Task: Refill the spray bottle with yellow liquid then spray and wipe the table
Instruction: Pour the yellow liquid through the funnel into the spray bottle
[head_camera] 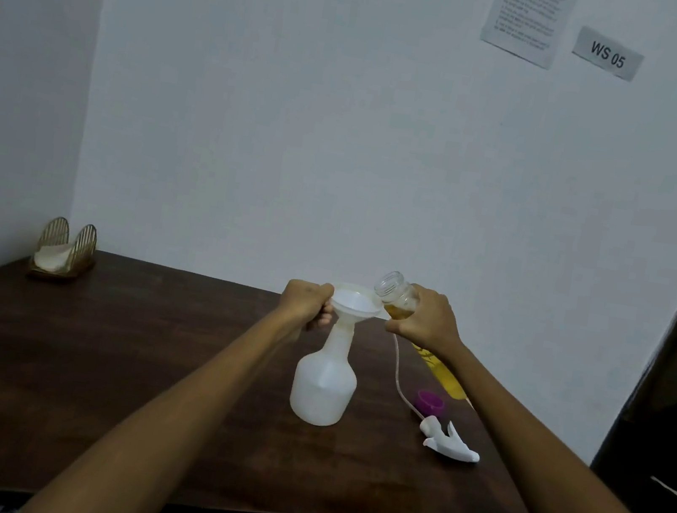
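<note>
A white translucent spray bottle (325,380) stands upright near the middle of the dark wooden table (88,372), with a white funnel (354,301) set in its neck. My left hand (306,303) grips the funnel's left rim. My right hand (426,319) holds a clear bottle of yellow liquid (397,294), tilted with its open threaded mouth up and to the left, just beside the funnel's right rim. The white spray head (449,442) with its long tube lies on the table to the right.
A purple cap (429,403) lies near the spray head. A gold wire napkin holder (65,250) with white napkins stands at the table's far left corner. White walls close the back and left. A dark doorway is at the right.
</note>
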